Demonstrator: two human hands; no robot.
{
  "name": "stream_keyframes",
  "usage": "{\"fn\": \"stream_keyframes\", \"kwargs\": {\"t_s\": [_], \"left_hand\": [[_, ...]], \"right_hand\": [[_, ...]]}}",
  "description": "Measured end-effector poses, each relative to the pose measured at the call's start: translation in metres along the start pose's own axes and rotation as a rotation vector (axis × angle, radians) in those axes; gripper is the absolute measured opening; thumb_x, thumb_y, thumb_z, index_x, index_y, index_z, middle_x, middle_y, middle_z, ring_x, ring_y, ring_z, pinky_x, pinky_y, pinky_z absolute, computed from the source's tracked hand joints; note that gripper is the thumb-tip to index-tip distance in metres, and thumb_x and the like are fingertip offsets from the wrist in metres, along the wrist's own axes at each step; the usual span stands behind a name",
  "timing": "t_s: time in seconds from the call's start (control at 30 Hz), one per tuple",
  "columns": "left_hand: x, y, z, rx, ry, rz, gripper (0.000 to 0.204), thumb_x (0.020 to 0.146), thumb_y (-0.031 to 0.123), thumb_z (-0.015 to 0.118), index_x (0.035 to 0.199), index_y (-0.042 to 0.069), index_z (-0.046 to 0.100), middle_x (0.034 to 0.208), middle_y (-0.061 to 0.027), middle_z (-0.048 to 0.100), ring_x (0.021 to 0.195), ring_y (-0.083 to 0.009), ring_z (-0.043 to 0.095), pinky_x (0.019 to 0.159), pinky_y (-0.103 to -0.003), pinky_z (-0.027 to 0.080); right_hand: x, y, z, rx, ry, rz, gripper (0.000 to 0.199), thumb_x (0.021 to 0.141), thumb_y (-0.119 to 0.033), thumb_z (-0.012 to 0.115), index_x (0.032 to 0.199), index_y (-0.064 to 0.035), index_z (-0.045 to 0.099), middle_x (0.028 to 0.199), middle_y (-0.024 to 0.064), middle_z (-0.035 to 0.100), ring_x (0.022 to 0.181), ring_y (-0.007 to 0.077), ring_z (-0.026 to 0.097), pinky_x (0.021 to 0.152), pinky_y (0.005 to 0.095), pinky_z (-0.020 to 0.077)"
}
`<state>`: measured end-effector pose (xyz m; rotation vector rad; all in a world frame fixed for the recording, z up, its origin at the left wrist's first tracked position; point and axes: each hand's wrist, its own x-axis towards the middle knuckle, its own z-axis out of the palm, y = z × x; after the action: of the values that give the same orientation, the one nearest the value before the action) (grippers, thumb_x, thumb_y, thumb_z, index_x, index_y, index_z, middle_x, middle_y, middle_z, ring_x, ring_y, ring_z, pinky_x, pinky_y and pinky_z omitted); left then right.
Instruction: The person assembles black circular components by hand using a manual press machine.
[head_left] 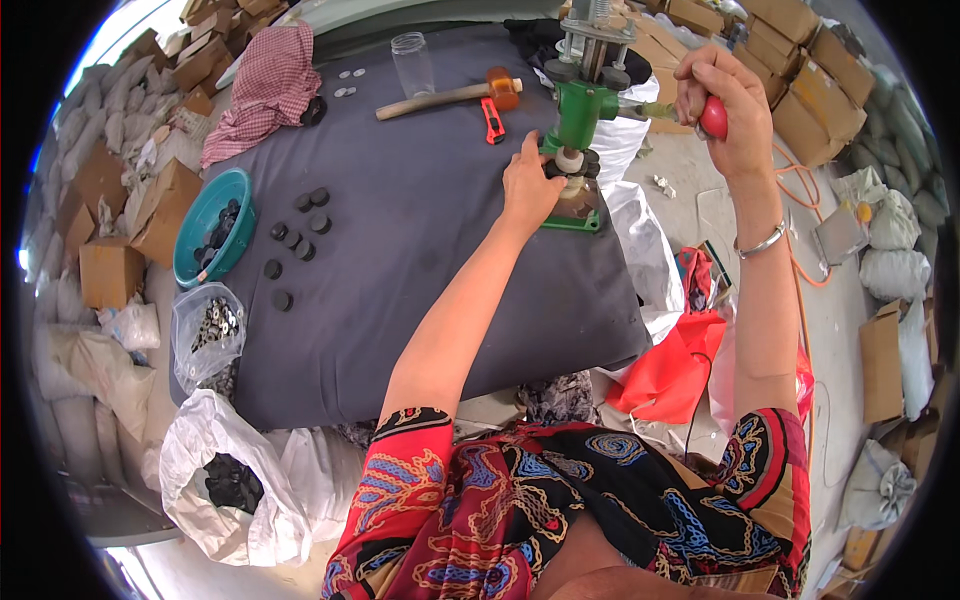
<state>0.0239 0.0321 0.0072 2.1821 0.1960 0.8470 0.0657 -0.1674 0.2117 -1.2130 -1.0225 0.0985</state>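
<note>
Two hands work at the table's right edge: left hand (527,188) pinches a small part at the green press (580,130); right hand (722,105) grips its red knob (712,120).

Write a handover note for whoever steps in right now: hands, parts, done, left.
Left hand rests at the die of the green hand press, fingers on the small white piece there.
Right hand grips the press's red lever knob, raised.
Loose black caps lie on the grey cloth; more sit in the teal bowl.
Done: a piece is in the press. Left: pressing it, judging by the raised lever.
</note>
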Motion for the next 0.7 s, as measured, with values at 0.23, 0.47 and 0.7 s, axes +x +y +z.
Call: {"fn": "stream_keyframes", "kwargs": {"t_s": [0.23, 0.47, 0.7], "left_hand": [[0.007, -0.003, 0.024, -0.097, -0.028, -0.137, 0.088, 0.064, 0.010, 0.078, 0.137, -0.006, 0.033, 0.104, -0.0181, 0.068, 0.098, -0.0320, 0.064, 0.086, -0.037, 0.048], [-0.008, -0.011, -0.003, -0.123, 0.061, 0.011, 0.083, 0.066, 0.009, 0.077, 0.138, -0.002, 0.037, 0.113, -0.0173, 0.065, 0.101, -0.0282, 0.064, 0.084, -0.036, 0.050], [-0.080, -0.050, -0.153, 0.187, 0.348, 0.008, 0.045, 0.069, 0.003, 0.070, 0.112, 0.003, 0.059, 0.106, -0.0135, 0.064, 0.099, -0.0314, 0.058, 0.087, -0.041, 0.046]], "right_hand": [[-0.010, 0.004, -0.001, -0.015, 0.011, 0.000, 0.016, 0.086, -0.011, 0.052, 0.084, 0.0037, 0.059, 0.059, 0.0038, 0.055, 0.054, 0.0106, 0.050, 0.054, 0.0238, 0.0410], [-0.109, 0.067, 0.028, -0.683, -0.044, -0.451, 0.005, 0.077, -0.004, 0.061, 0.073, -0.0019, 0.057, 0.063, 0.0043, 0.054, 0.057, 0.0157, 0.052, 0.053, 0.0295, 0.0400], [-0.110, 0.061, 0.017, -0.520, -0.004, -0.121, 0.005, 0.081, -0.004, 0.060, 0.076, -0.0028, 0.058, 0.064, 0.0010, 0.052, 0.057, 0.0100, 0.046, 0.053, 0.0253, 0.0360]]}}
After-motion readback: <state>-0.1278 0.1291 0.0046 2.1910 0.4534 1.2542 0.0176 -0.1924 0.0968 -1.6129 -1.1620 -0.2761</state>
